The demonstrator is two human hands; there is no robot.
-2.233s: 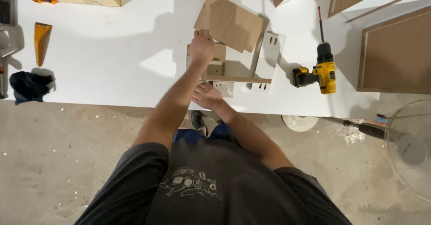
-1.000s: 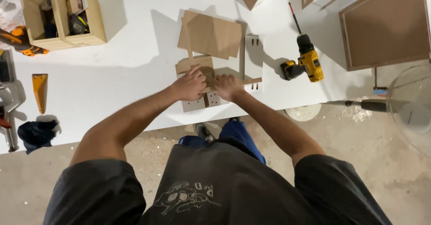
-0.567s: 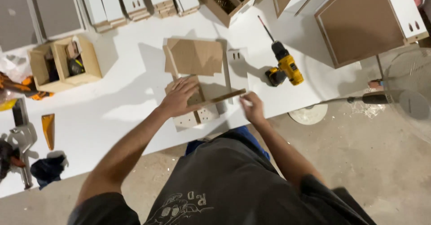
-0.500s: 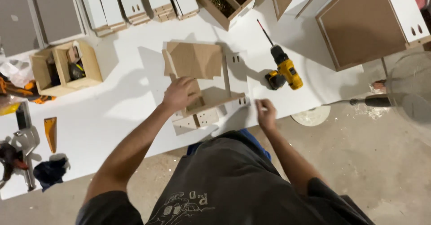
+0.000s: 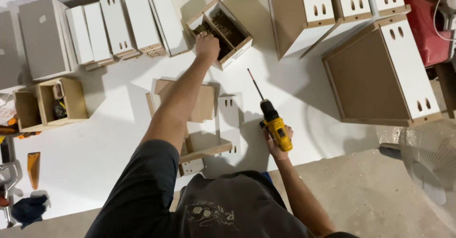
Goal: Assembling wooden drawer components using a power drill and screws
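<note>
1. Left hand (image 5: 207, 45) was stretched way out over the white table (image 5: 95, 147), fingers curled down into the near compartment of a small wooden two-bin screw box (image 5: 221, 31). Couldn't really tell if it was pinching anything.
2. Right hand (image 5: 277, 140) was wrapped around the grip of the yellow cordless drill (image 5: 274, 124), which lay flat on the table with its long bit pointing toward the box.
3. A half-built little drawer (image 5: 197, 124) sat between both arms, near the table edge.
4. Finished white-fronted drawers (image 5: 380, 71) were off to the right, and a stack of white panels (image 5: 123, 26) sat left of the box.
</note>
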